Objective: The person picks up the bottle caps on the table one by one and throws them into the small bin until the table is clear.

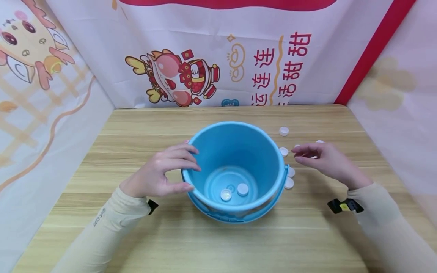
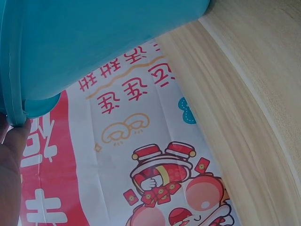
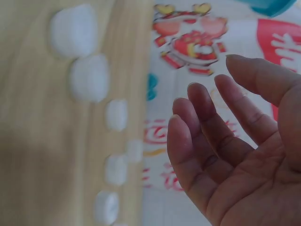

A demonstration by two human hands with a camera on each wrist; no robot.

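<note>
From my distant post I take this for a small screened work corner, rather like a booth; the wood-grain table [image 1: 256, 242] is closed in by a back sheet [image 1: 205, 34], a left sheet [image 1: 44, 125] and a right sheet [image 1: 399, 125], all of printed cloth; the back sheet carries a festive cartoon figure [image 1: 167, 72], red Chinese characters [image 1: 295, 71] and a red stripe [image 1: 373, 53]; the left sheet shows a cartoon face [image 1: 24, 41]; the blue bucket [image 1: 235, 146] on the table is an ordinary household article, so it does not decide the matter; whether this corner belongs to a home, an office or a lab, I cannot tell.
</note>
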